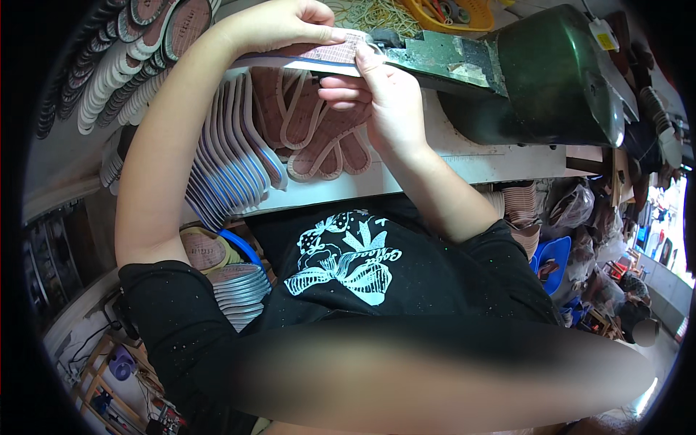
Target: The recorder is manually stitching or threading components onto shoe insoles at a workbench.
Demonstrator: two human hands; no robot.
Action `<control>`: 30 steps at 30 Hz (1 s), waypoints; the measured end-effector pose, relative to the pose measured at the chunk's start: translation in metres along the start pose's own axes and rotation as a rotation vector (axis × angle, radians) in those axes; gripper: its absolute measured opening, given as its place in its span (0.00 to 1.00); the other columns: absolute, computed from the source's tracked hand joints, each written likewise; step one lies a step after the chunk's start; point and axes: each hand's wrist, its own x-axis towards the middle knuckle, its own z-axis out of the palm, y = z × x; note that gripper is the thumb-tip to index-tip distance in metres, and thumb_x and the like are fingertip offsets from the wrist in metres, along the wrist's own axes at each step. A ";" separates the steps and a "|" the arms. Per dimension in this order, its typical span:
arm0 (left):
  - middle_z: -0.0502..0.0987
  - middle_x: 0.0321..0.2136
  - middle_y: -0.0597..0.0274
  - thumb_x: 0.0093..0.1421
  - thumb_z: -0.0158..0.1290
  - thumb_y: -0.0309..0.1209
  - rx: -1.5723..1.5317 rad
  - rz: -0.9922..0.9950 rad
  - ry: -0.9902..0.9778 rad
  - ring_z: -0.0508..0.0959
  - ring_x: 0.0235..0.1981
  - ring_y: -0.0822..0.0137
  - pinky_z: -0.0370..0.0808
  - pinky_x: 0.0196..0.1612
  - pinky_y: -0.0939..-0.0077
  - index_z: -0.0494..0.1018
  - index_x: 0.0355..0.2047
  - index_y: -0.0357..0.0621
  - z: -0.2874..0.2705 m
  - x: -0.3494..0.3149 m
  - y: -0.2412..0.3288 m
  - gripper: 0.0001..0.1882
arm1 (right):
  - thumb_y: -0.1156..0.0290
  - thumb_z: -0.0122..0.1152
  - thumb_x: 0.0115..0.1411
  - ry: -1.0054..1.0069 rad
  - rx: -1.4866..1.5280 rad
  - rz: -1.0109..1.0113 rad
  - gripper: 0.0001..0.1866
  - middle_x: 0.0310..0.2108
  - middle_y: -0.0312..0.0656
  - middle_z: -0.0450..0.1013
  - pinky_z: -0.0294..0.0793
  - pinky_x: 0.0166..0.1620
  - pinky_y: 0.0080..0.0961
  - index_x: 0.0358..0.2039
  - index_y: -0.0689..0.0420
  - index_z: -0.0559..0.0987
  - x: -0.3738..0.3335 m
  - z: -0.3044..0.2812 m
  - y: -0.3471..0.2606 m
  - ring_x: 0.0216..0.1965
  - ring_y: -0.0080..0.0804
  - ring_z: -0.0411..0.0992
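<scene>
A shoe insole (319,58) with a pinkish patterned top and a white edge with a blue line lies between my hands, at the black working end of a green machine (428,61). My left hand (286,25) is closed on it from the far side, thumb pressed on its top. My right hand (395,98) pinches its near edge by the machine head, thumb on top and the other fingers curled below. The insole's right tip is hidden by my right thumb and the machine.
On the white table (464,163), a row of blue-lined insoles (235,145) stands left of loose pink insoles (330,148). More insole stacks (101,80) fill the far left. A yellow basket (464,18) and a heap of pale cord trimmings (377,16) lie behind. A blue bin (554,264) stands at right.
</scene>
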 end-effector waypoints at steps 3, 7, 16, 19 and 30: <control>0.74 0.21 0.68 0.58 0.54 0.44 -0.005 0.068 0.020 0.69 0.22 0.78 0.66 0.26 0.81 0.76 0.29 0.39 0.006 0.007 -0.027 0.18 | 0.55 0.49 0.64 -0.024 -0.007 0.007 0.24 0.29 0.49 0.77 0.78 0.31 0.21 0.36 0.68 0.76 -0.001 0.001 -0.002 0.29 0.32 0.78; 0.69 0.15 0.75 0.58 0.54 0.41 -0.152 0.012 0.003 0.64 0.16 0.85 0.60 0.18 0.87 0.73 0.20 0.41 0.022 0.004 -0.034 0.17 | 0.57 0.52 0.63 -0.016 -0.002 -0.030 0.21 0.30 0.47 0.77 0.78 0.31 0.21 0.37 0.67 0.77 -0.003 -0.006 -0.006 0.29 0.31 0.78; 0.71 0.15 0.70 0.56 0.56 0.46 -0.237 -0.160 0.165 0.66 0.14 0.80 0.61 0.17 0.85 0.75 0.21 0.44 0.048 -0.016 -0.007 0.18 | 0.65 0.58 0.58 -0.044 -0.032 0.010 0.15 0.34 0.42 0.75 0.76 0.33 0.21 0.39 0.65 0.76 -0.002 -0.016 -0.008 0.30 0.27 0.75; 0.71 0.15 0.67 0.55 0.55 0.48 -0.270 -0.228 0.204 0.67 0.14 0.77 0.62 0.17 0.83 0.75 0.22 0.44 0.053 -0.021 -0.003 0.19 | 0.65 0.58 0.58 -0.098 -0.016 -0.041 0.14 0.29 0.44 0.77 0.76 0.31 0.19 0.35 0.65 0.77 -0.001 -0.017 -0.010 0.27 0.27 0.76; 0.77 0.19 0.63 0.57 0.52 0.50 -0.453 -0.283 0.289 0.74 0.16 0.76 0.68 0.19 0.84 0.77 0.30 0.41 0.068 -0.015 0.000 0.22 | 0.69 0.63 0.55 -0.113 0.000 0.016 0.15 0.33 0.40 0.75 0.72 0.36 0.19 0.39 0.65 0.77 0.003 -0.030 -0.009 0.33 0.25 0.74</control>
